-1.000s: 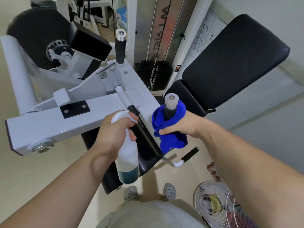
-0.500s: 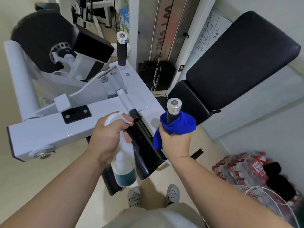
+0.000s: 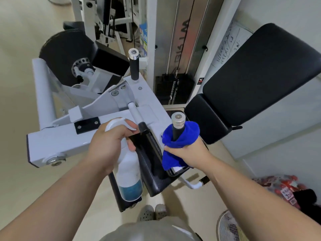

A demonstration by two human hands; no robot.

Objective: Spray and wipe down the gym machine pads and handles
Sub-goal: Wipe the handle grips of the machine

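Note:
My left hand [image 3: 111, 145] grips a white spray bottle [image 3: 128, 173] with blue liquid at its bottom, held nozzle up beside the machine's white frame [image 3: 57, 141]. My right hand [image 3: 187, 153] holds a blue cloth [image 3: 180, 138] wrapped around an upright black handle [image 3: 177, 125] with a silver cap. A second black handle [image 3: 134, 65] stands further back. The black seat pad [image 3: 156, 176] lies between my hands. A large black back pad [image 3: 260, 72] is at the right, and a black roller pad [image 3: 64, 53] at the far left.
The weight stack [image 3: 173, 87] and its cables stand behind the machine. A standing fan [image 3: 231, 226] is at the bottom right, with a pack of red-capped bottles [image 3: 281, 186] beside it on the floor. My feet [image 3: 152, 213] are just below the seat.
My right hand has twisted around the handle with the cloth, from the right side to underneath it. The left hand keeps the bottle steady. The view has shifted.

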